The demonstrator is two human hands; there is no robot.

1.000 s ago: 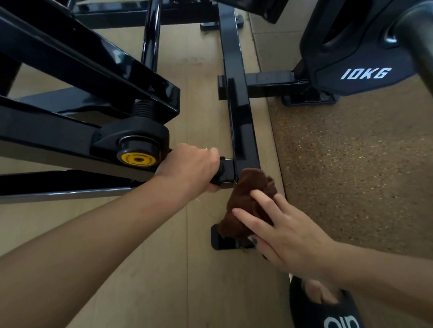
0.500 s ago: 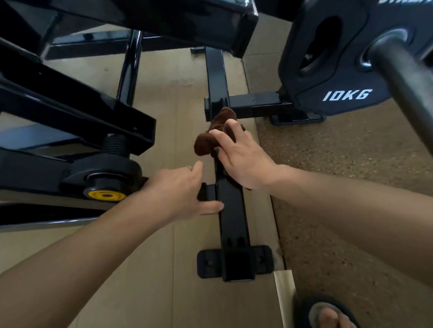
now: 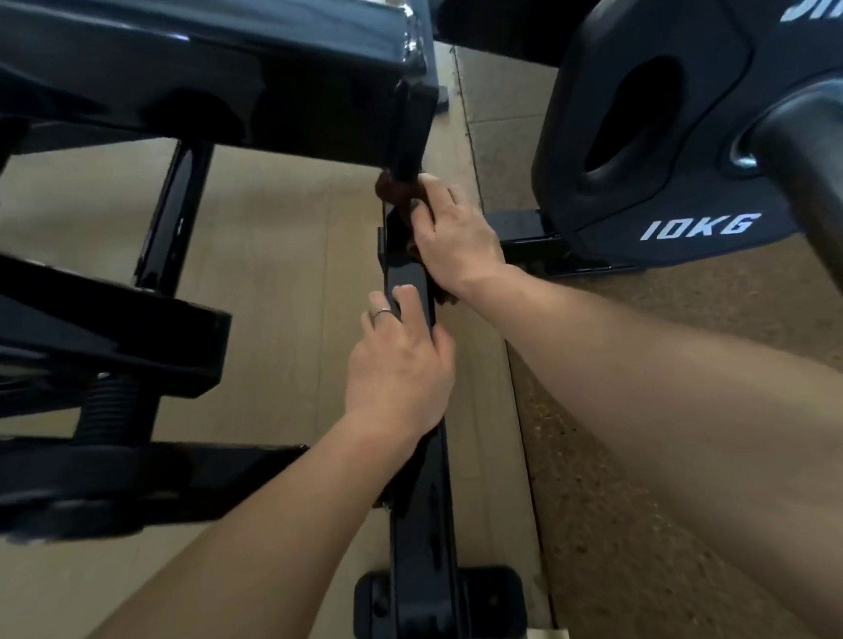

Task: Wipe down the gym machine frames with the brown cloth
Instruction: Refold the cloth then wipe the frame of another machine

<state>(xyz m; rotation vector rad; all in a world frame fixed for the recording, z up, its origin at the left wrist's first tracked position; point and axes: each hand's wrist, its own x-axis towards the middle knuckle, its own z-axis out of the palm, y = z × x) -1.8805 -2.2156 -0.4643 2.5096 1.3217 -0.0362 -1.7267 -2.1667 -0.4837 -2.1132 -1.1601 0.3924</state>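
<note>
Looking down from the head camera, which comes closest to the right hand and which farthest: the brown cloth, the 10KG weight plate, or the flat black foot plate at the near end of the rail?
From the right hand:
1. Brown cloth: under its fingers, on the floor rail.
2. 10KG weight plate: off to the right, apart from the hand.
3. Foot plate: at the bottom of the view, past the left hand.

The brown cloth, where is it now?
Head view, upper centre: the brown cloth lies under the right hand on the black floor rail, left of the 10KG plate.
</note>
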